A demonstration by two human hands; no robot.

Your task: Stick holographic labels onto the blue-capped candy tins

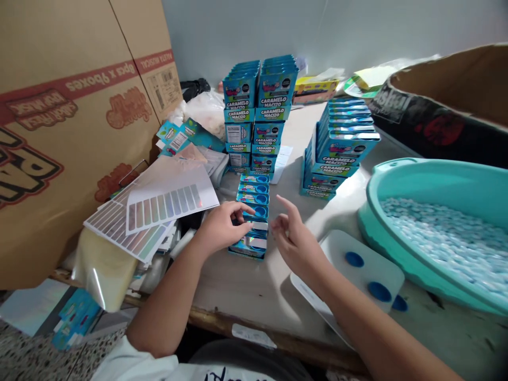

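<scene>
Both hands are over a row of small blue candy boxes (253,198) in the middle of the table. My left hand (228,225) is at the row's left side, its thumb and index finger apart over the nearer boxes, with nothing visible between them. To the right of the row, my right hand (291,235) has its index finger raised and its other fingers curled; whether they hold anything small is hidden. Silver strips lie across the two nearest boxes. Round blue wells show in the boxes farther back.
Stacks of blue boxes (273,106) stand behind, with another stack (333,151) to the right. Sticker sheets (170,196) lie left by a large carton (71,132). At right are a turquoise tub (440,177) of candies and a white tray (341,248) with blue caps.
</scene>
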